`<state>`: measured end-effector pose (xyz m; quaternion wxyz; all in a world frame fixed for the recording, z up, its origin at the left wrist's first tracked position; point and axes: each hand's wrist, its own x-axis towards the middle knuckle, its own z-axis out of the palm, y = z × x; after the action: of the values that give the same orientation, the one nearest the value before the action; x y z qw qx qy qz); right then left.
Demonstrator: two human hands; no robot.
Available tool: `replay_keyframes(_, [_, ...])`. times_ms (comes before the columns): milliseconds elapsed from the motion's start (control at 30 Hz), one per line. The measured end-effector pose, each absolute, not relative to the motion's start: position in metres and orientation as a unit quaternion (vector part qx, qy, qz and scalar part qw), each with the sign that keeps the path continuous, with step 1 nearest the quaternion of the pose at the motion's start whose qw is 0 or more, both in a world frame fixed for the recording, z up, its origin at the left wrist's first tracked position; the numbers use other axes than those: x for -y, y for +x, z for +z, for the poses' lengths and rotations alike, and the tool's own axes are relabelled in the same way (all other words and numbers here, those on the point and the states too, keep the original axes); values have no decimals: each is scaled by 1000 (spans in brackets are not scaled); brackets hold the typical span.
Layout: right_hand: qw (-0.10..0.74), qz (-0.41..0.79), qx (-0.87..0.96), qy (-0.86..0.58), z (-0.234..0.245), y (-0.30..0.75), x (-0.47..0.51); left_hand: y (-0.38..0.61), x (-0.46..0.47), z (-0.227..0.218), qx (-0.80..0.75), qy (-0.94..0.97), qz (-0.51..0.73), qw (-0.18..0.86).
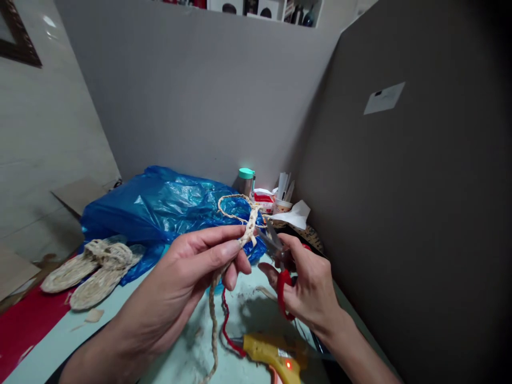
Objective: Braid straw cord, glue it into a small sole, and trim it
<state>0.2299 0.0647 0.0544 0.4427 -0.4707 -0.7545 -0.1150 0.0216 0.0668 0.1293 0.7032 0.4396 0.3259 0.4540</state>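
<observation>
My left hand (192, 274) pinches a braided straw rope (250, 226) between thumb and fingers; the rope loops above the fingertips and hangs down to the table. My right hand (310, 285) grips red-handled scissors (278, 261), whose blades are parted and point up-left at the rope just beside my left fingertips.
A yellow glue gun (274, 357) with a lit red lamp lies at the near table edge, a red cord beside it. A pair of woven straw sandals (94, 269) rests at left by a blue plastic bag (160, 205). A green-capped bottle (245, 181), cup and tissue stand against the grey partition.
</observation>
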Motion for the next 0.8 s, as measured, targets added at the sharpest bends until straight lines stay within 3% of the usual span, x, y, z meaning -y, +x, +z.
replay_keyframes(367, [387,-251,748,-477,52,227,-64,27,-63,123,-333,478,451,676])
replay_keyframes(800, [378,-241,753,-482,53,229,-62,29,-69,110,-326,607,396,608])
